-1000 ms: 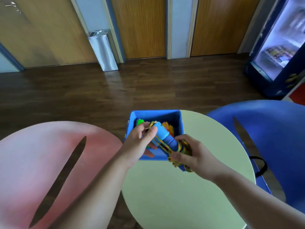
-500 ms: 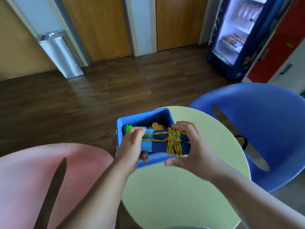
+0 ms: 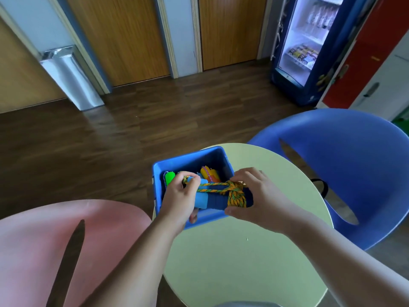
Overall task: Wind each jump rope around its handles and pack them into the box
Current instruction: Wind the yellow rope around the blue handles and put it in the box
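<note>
A blue plastic box (image 3: 190, 159) stands on the round pale-green table (image 3: 239, 258). Over its front half I hold a jump rope with blue handles (image 3: 212, 200), lying crosswise. Its orange-and-green cord (image 3: 236, 194) is coiled thick around the right end, and one strand runs left across the handles. My left hand (image 3: 180, 199) grips the left end and pinches that strand. My right hand (image 3: 257, 196) clasps the coiled right end. Inside the box lie a green handle (image 3: 170, 177) and an orange-yellow bundle (image 3: 210, 172).
A pink chair (image 3: 33, 251) stands at my left and a blue chair (image 3: 354, 173) at my right, both against the table. Beyond lie a dark wooden floor, wooden doors, a steel bin (image 3: 70, 78) and a lit drinks fridge (image 3: 309, 45).
The handles turned from upright to lying crosswise over the box, and my right hand came over the coiled end. The view swung right and down; little moved in the last half second.
</note>
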A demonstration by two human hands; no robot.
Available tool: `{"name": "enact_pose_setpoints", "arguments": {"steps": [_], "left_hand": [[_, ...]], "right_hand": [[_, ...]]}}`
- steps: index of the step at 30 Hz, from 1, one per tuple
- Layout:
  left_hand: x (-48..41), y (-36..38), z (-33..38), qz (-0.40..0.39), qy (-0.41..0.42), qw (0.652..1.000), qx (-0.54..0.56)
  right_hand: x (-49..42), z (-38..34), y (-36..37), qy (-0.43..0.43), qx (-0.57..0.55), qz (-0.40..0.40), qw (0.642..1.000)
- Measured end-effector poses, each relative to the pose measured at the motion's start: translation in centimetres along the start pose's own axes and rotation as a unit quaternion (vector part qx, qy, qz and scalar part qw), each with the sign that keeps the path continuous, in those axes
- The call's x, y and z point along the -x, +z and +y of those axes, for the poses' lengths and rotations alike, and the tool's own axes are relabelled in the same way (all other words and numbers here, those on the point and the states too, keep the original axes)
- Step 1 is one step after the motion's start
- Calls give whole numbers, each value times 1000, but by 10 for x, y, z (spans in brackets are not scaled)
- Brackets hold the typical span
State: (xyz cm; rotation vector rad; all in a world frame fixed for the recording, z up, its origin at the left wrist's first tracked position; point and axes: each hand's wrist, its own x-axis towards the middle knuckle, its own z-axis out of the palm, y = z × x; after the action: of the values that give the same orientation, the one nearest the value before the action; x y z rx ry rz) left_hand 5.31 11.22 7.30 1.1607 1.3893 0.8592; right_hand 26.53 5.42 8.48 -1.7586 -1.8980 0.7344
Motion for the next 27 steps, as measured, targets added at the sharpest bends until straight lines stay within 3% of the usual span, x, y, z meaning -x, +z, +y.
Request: {"name": "enact_pose_setpoints", "arguments": {"steps": [5,9,12,14,17,22,27], "left_hand": [[-27,-16,14,-56,-1,998,-6],[-47,-34,22,-67,-22,997,-6],[-58,-49,23,-52,-7,999,-15],[-65,-60,10,34,62,989,-130],[-72,-73,-31,152,155,915,-339],[-66,-75,-78,81,114,949,-281],[-61,-75,-94,74,104,957,-259]], "right_hand": [[-18,-18,1,-120,145,-23,982],[-36,-25,12,-128,152,-14,980],[-46,-29,25,-76,85,-10,993],[-53,-29,37,-16,35,-8,999],[-66,-26,57,69,19,-23,997],[-85,-35,92,152,43,-61,986],[-98,-42,115,179,114,-82,974]]}}
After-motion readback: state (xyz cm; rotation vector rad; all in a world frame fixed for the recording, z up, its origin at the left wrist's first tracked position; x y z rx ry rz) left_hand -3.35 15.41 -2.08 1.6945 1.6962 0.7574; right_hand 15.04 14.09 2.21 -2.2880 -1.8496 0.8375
